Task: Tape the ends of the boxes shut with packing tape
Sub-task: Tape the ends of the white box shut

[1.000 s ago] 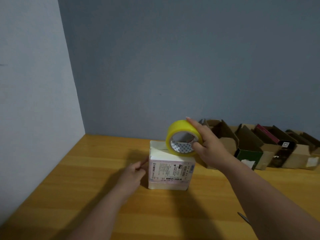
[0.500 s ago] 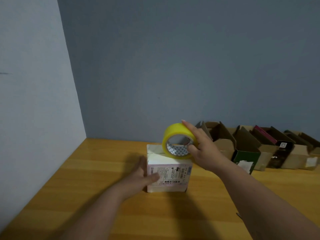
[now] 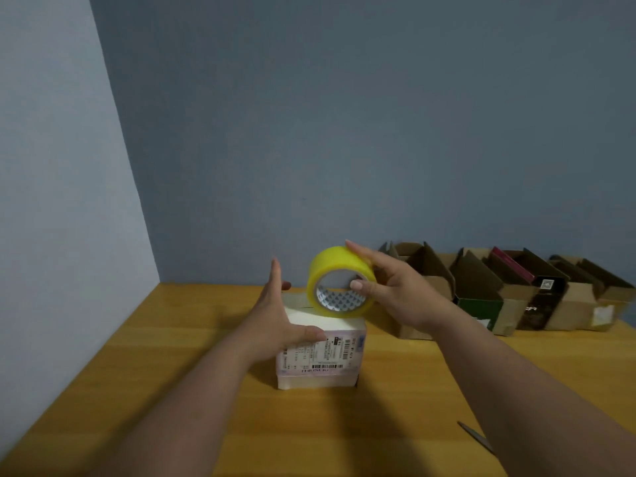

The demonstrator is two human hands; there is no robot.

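A small white box [image 3: 320, 359] with a printed shipping label stands in the middle of the wooden table [image 3: 137, 356]. A yellow roll of packing tape [image 3: 335, 270] stands on edge on the box's top, toward the far right. My right hand [image 3: 395, 290] holds the roll, fingers over its rim and thumb in the core. My left hand [image 3: 275, 318] lies flat against the box's left side, fingers straight and pointing up, thumb across the top front edge.
A row of several open cardboard boxes [image 3: 509, 287] lines the back wall at the right. A thin metal blade, like scissors [image 3: 476, 438], lies on the table near my right forearm. Walls close off the left and the back.
My left hand has moved from the box's left front face up along its left side, fingers now straight. The roll and right hand have stayed on the box top.
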